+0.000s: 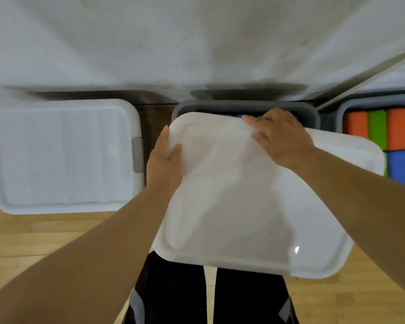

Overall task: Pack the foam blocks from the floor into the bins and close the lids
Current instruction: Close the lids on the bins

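The left hand point(165, 160) pinched the white lid's point(243, 206) left edge, thumb on top, and the right hand point(282, 136) held its far edge. The lid hung tilted and skewed over the middle grey bin point(243, 106), with foam blocks point(358, 125) packed in the open bin point(346, 108) to its right. Squaring the lid's corners to the rim before pressing would probably seat it best.

The wooden floor point(45, 237) carries three bins in a row along a white backdrop. The left bin point(63, 157) is lidded and latched, and the middle grey bin point(243, 106) is mostly hidden. The right grey bin point(351, 108) stands open, packed with orange, green and blue foam blocks point(396, 129).
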Demonstrator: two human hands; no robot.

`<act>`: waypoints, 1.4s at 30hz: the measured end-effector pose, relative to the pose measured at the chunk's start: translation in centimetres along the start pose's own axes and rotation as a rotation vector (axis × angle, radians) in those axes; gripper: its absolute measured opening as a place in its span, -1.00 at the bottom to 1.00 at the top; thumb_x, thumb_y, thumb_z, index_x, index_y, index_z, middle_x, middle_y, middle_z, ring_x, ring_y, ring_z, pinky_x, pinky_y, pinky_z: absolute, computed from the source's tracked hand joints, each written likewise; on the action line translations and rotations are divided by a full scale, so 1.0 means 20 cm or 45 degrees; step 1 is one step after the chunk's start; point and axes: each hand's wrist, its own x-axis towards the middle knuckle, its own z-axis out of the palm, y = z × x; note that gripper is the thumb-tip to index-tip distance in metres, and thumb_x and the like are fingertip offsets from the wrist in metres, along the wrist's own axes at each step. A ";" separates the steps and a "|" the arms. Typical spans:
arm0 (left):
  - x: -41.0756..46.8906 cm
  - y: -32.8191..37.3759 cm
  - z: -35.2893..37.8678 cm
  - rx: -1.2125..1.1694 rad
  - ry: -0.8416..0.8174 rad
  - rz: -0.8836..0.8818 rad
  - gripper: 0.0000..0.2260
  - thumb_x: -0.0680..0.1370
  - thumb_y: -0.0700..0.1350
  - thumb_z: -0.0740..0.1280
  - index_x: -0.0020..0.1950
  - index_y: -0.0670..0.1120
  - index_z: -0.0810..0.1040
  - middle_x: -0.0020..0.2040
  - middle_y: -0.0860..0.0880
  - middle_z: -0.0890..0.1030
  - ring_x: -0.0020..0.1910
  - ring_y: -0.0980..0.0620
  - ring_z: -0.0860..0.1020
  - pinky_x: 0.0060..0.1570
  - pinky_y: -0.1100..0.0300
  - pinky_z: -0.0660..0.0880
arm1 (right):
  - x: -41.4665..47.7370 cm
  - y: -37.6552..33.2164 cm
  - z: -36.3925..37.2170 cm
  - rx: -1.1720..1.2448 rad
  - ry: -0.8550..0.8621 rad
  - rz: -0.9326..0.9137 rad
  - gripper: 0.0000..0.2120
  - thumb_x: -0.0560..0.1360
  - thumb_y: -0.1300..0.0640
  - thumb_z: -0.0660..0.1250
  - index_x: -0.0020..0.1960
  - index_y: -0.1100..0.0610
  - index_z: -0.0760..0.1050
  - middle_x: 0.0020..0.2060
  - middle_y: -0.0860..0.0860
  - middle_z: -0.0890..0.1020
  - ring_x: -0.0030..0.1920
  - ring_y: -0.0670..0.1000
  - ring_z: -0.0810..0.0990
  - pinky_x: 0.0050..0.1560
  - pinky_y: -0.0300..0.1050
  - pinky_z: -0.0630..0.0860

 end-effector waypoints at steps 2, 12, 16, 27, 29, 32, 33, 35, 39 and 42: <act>0.13 -0.06 0.07 -0.001 0.021 -0.030 -0.52 0.70 0.16 0.15 0.60 0.32 0.10 0.47 0.12 0.40 0.35 0.01 0.44 0.41 -0.15 0.43 | 0.13 0.03 0.11 -0.015 -0.017 -0.014 -0.54 0.70 -0.07 0.10 0.59 -0.20 0.18 0.19 0.07 0.40 0.25 0.14 0.38 0.33 0.09 0.37; 0.58 -0.20 0.23 0.281 0.160 0.016 -0.49 0.71 0.07 0.14 0.62 0.28 0.03 0.29 0.01 0.39 0.22 0.01 0.45 0.25 -0.04 0.52 | 0.57 0.08 0.36 -0.038 0.082 -0.150 -0.56 0.69 -0.03 0.17 0.56 -0.09 0.31 0.19 0.19 0.43 0.21 0.29 0.40 0.29 0.21 0.45; 0.63 -0.25 0.27 0.460 0.010 -0.059 -0.47 0.70 0.00 0.19 0.60 0.31 0.06 0.41 -0.02 0.31 0.31 -0.08 0.42 0.27 -0.05 0.53 | 0.55 0.00 0.45 -0.103 0.281 0.210 -0.45 0.64 -0.08 0.27 0.59 -0.09 0.22 0.43 0.24 0.31 0.40 0.36 0.29 0.36 0.29 0.36; 0.67 -0.33 0.25 0.312 -0.221 -0.148 -0.23 0.70 -0.12 0.24 0.55 0.45 -0.25 0.31 0.05 0.37 0.10 0.04 0.48 -0.05 0.20 0.49 | 0.24 -0.20 0.87 0.009 -0.473 0.339 0.16 0.39 -0.41 0.40 0.46 -0.36 -0.55 0.45 0.05 -0.63 0.50 0.40 -0.48 0.39 0.60 0.11; 0.67 -0.36 0.22 0.301 -0.257 -0.144 -0.20 0.70 -0.14 0.24 0.54 0.43 -0.30 0.30 0.07 0.36 0.15 0.02 0.48 -0.11 0.30 0.45 | 0.27 -0.20 0.85 -0.034 -0.473 0.279 0.16 0.38 -0.43 0.39 0.47 -0.35 -0.54 0.46 0.06 -0.61 0.51 0.40 -0.46 0.42 0.59 0.06; 0.66 -0.36 0.19 0.299 -0.302 -0.119 -0.17 0.69 -0.15 0.25 0.53 0.44 -0.32 0.40 0.06 0.34 0.28 -0.06 0.46 0.20 -0.01 0.56 | 0.28 -0.19 0.83 -0.062 -0.490 0.235 0.16 0.37 -0.46 0.37 0.47 -0.36 -0.54 0.46 0.06 -0.62 0.51 0.39 -0.47 0.44 0.58 0.02; 0.66 -0.36 0.18 0.292 -0.325 -0.124 -0.16 0.69 -0.15 0.26 0.53 0.44 -0.32 0.45 0.06 0.32 0.32 -0.08 0.44 0.30 -0.13 0.51 | 0.28 -0.19 0.83 -0.059 -0.495 0.240 0.16 0.36 -0.47 0.37 0.47 -0.36 -0.54 0.45 0.04 -0.63 0.51 0.38 -0.48 0.43 0.59 0.01; 0.66 -0.36 0.17 0.265 -0.367 -0.140 -0.14 0.68 -0.16 0.29 0.53 0.44 -0.30 0.49 0.07 0.29 0.36 -0.08 0.41 0.33 -0.22 0.45 | 0.27 -0.18 0.83 -0.051 -0.504 0.271 0.16 0.35 -0.47 0.38 0.45 -0.39 -0.55 0.45 0.00 -0.64 0.51 0.34 -0.50 0.42 0.60 0.02; 0.66 -0.38 0.16 0.137 -0.418 -0.164 -0.06 0.59 -0.10 0.43 0.59 0.35 -0.24 0.53 0.10 0.31 0.35 -0.01 0.42 0.37 -0.24 0.39 | 0.22 -0.11 0.82 -0.040 -0.515 0.352 0.16 0.35 -0.47 0.39 0.44 -0.41 -0.54 0.46 -0.07 -0.62 0.53 0.27 -0.49 0.41 0.57 0.12; 0.66 -0.39 0.16 0.114 -0.378 -0.225 -0.06 0.55 -0.04 0.48 0.63 0.27 -0.17 0.55 0.06 0.31 0.40 -0.10 0.44 0.35 -0.24 0.41 | 0.22 -0.09 0.81 -0.053 -0.558 0.355 0.16 0.36 -0.45 0.40 0.45 -0.41 -0.53 0.46 -0.09 -0.62 0.54 0.25 -0.48 0.41 0.54 0.16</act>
